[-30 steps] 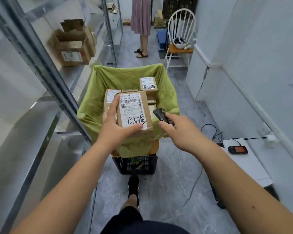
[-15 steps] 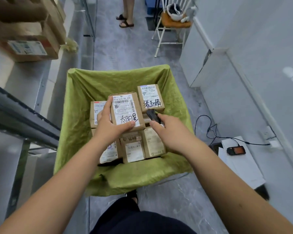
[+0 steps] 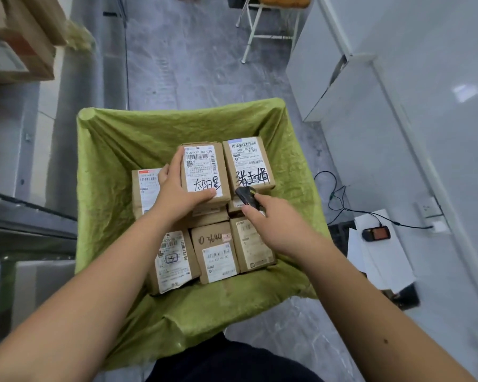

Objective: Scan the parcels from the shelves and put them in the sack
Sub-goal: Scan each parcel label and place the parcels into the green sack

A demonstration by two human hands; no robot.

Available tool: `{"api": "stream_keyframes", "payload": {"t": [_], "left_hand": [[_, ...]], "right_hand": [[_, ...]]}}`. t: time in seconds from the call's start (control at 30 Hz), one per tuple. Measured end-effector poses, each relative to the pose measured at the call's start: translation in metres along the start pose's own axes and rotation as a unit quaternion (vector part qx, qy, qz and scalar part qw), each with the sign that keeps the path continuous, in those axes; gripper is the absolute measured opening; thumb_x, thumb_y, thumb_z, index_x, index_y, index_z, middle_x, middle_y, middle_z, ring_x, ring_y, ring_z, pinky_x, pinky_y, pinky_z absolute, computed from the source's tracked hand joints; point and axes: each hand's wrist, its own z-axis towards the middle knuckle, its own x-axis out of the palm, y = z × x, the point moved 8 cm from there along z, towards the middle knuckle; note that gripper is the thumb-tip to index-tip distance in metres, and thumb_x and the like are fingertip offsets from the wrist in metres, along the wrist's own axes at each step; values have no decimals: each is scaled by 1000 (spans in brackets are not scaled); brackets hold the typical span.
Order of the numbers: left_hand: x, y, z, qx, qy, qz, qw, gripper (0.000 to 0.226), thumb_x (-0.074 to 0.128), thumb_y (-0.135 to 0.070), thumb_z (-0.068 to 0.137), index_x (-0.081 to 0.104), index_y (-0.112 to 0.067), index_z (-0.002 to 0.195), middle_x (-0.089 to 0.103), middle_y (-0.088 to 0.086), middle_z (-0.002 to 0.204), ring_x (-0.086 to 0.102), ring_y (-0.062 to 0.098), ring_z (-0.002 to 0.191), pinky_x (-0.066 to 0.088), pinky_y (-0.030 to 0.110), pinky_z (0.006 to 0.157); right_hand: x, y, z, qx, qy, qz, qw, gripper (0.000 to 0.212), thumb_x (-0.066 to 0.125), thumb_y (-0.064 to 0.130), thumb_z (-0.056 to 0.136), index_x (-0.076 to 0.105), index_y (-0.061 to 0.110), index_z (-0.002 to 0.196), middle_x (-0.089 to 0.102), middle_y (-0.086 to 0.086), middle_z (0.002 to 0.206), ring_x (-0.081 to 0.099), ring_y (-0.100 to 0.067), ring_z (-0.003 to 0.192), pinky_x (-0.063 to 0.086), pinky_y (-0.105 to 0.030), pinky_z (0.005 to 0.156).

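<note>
Parcel (image 3: 204,172), brown carton with white label up: gripped by left hand (image 3: 177,194), thumb on its near edge, fingers along its left side, atop other parcels inside green sack (image 3: 116,166). Scanner (image 3: 246,196), small and black: held in closed right hand (image 3: 276,227), just right of the carton. Neighbouring labelled carton (image 3: 247,164): touching its right side.

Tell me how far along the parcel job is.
Done: several boxes already lie in the green sack. In hand: the left hand holds a labelled box over them; the right hand holds the scanner. Left: at least one box on the shelf.
</note>
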Motion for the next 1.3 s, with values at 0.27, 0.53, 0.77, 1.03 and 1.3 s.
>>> {"api": "stream_keyframes", "payload": {"t": [0.27,0.53,0.77,1.03,1.3], "left_hand": [[2,11,3,-13,-10,-8,1000,121,95,-32,72,13,-61,157,10,2,166,16,18,156,17,34,123],[-2,1,-39,25,-46,48,997,112,90,-31,76,14,-77,144,-12,-13,168,8,14,159,24,34,119],[0,-13,-124,-32,-138,161,977,102,80,-42,85,13,-54,161,7,-5,172,22,21,156,29,36,118],[5,-47,-222,-81,-271,256,924,78,76,-40,88,43,-26,158,39,11,159,34,32,147,29,44,121],[16,-42,-333,-167,-367,233,885,72,77,-40,91,49,-24,155,41,10,160,36,34,148,35,56,120]], "right_hand": [[4,-6,3,4,16,-7,1000,47,49,53,102,55,28,141,57,-6,134,62,-20,98,50,-37,84],[9,-7,12,-57,41,-32,997,26,52,49,101,60,34,121,56,-5,122,56,-10,79,41,-30,66],[10,1,10,-166,73,-33,983,52,50,53,102,51,28,148,57,-9,130,55,-15,96,43,-30,81],[14,6,-11,-261,122,-73,955,58,48,54,103,41,28,155,47,-12,138,54,-27,109,40,-37,87],[47,35,-65,-382,178,-112,900,54,50,53,102,45,29,150,50,-7,126,55,-28,115,41,-36,87]]}}
